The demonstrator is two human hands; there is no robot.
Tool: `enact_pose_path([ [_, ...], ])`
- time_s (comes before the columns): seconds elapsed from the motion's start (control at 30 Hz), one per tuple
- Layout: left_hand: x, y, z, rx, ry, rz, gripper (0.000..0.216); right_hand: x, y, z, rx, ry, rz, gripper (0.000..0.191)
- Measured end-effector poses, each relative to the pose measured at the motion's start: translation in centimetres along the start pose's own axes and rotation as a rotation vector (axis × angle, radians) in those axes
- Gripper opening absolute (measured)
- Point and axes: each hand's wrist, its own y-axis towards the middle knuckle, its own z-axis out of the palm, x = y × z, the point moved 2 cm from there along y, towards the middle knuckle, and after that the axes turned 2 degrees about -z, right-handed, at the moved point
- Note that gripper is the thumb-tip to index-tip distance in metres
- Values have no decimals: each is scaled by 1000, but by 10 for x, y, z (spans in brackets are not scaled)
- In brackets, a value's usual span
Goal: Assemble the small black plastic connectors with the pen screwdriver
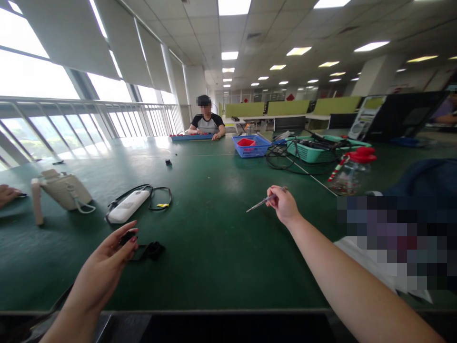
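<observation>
Between the thumb and fingers of my left hand (105, 267) is a small black object (127, 237), partly hidden by the fingers; its kind is unclear. Just beyond the fingertips, a black strap-like piece (154, 249) lies bunched on the green table; whether it joins the object in my hand I cannot tell. My right hand (283, 205) is closed around a thin pointed metal tool (257, 205), held like a pen above the tabletop with its tip toward the left. A white power bank (128, 206) with a black cord lies beyond my left hand.
A beige bag-like case (67, 189) stands at left, near another person's hand (9, 195). Farther back are a tiny black piece (168, 162), a blue basket (252, 148) and a green basket (314, 153) with cables. A red-lidded bottle (353, 174) stands right. Someone sits opposite.
</observation>
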Motion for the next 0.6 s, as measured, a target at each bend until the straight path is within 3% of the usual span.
enact_pose_path([
  [0.13, 6, -7, -3, -20, -69, -96, 58, 3, -3, 3, 9, -8, 8, 25],
  [0.23, 3, -9, -5, -38, 7, -65, 60, 5, -4, 5, 11, -28, 13, 25],
  [0.43, 0, -4, -7, -2, 489, 109, 67, 4, -3, 4, 14, -33, 6, 25],
  [0.6, 0, -5, -1, 4, 945, 236, 51, -1, -1, 3, 20, -29, -4, 25],
])
